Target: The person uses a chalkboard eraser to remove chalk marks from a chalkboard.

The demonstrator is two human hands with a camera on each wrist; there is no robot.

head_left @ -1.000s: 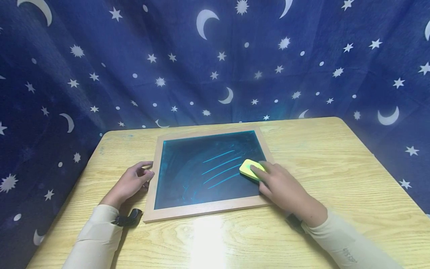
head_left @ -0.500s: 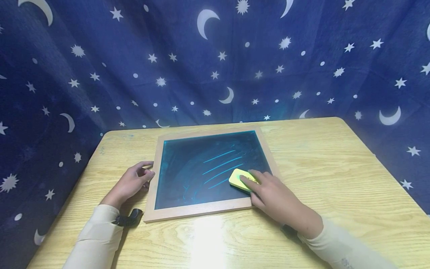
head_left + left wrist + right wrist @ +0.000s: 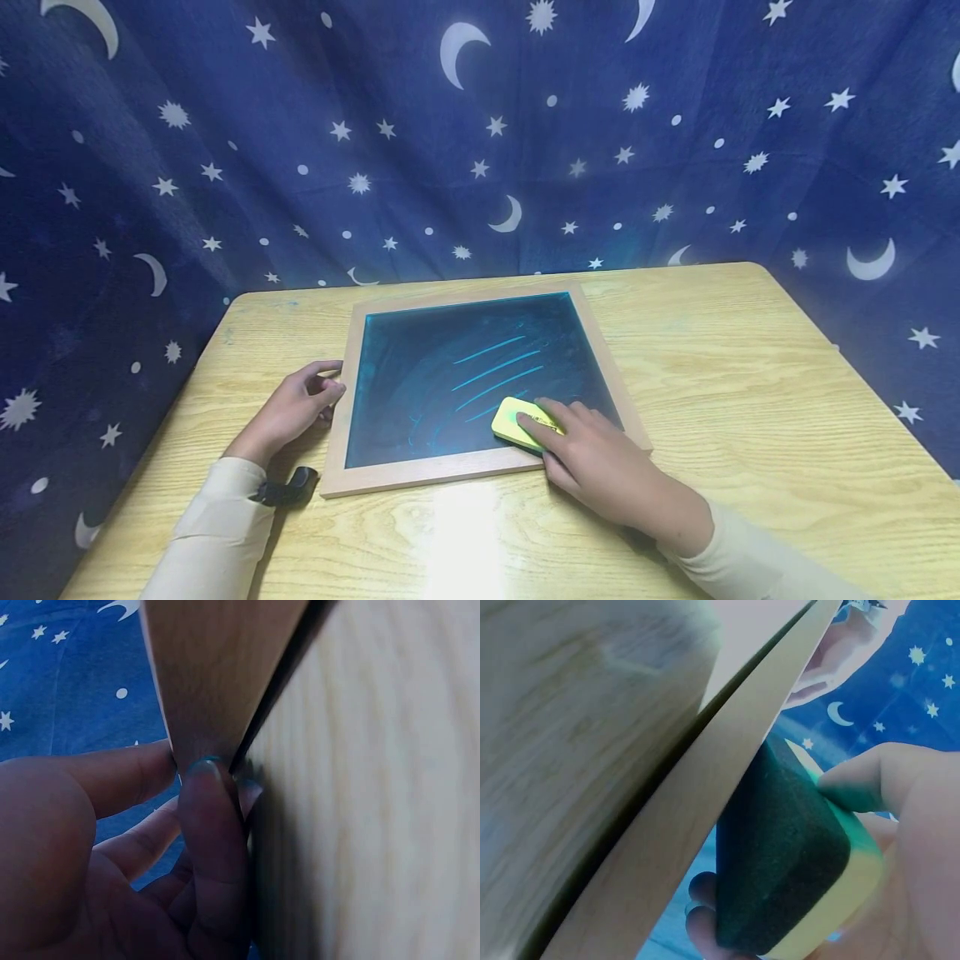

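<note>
A wood-framed chalkboard [image 3: 420,350] lies on the table, with several slanted blue chalk lines [image 3: 495,358] across its dark surface. My right hand [image 3: 600,462] grips a yellow chalkboard eraser [image 3: 517,419] over the board's lower right part, near the bottom frame. The right wrist view shows the dark felt side of the eraser [image 3: 787,847] against the frame's edge. At the board's left side, my left hand [image 3: 296,404] touches the frame with relaxed, bent fingers. Up close in the left wrist view, fingertips [image 3: 210,795] rest against the wooden frame edge [image 3: 217,682].
The light wooden table [image 3: 750,375] extends around the board. Behind and beside it hangs a blue curtain [image 3: 405,167] with moons and stars. A black wrist strap with a small device [image 3: 292,487] sits on the left wrist.
My right hand has swept the eraser down and left, from the board's right side toward its bottom edge, over the ends of the lower chalk lines. The left hand stays put.
</note>
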